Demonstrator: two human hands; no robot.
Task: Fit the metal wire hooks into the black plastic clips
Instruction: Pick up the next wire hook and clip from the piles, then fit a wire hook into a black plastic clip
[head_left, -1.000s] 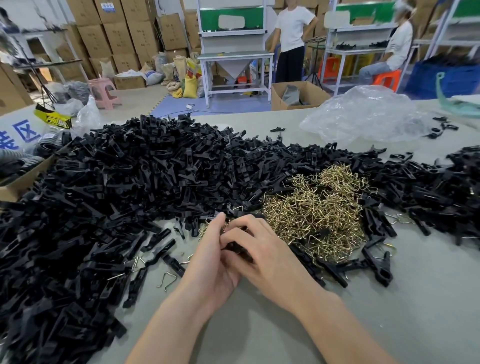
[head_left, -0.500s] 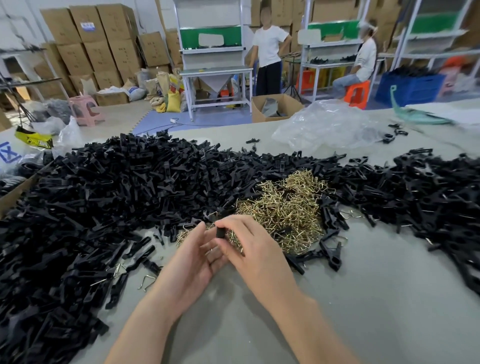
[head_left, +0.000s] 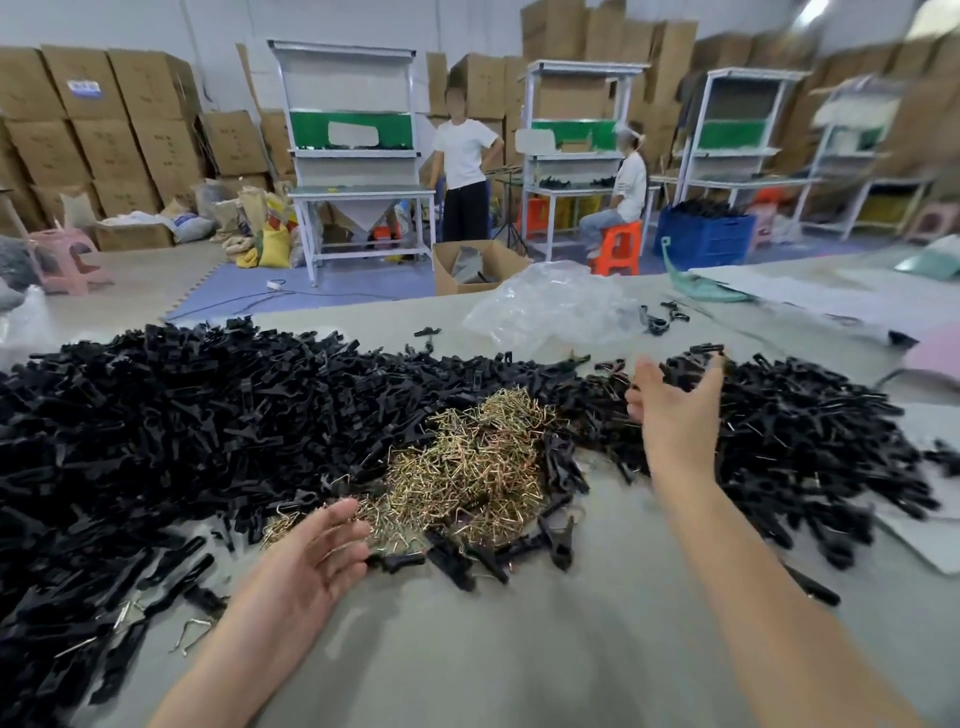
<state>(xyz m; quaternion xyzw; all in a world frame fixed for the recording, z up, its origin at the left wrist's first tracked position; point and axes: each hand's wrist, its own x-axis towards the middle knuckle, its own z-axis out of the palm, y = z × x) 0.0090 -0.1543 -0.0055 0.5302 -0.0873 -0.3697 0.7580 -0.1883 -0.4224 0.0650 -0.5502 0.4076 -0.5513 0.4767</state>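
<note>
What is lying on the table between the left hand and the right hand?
In the head view, the pile of wire hooks lies between the left hand and the right hand, with a few black clips at its right edge.

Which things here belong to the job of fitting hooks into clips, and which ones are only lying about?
Belong to the job:
- black plastic clips, heaped on the table
- metal wire hooks, a brass-coloured heap
- left hand and right hand, both holding nothing

Only lying about:
- clear plastic bag
- cardboard box on the floor
- blue crate
- pink stool
</note>
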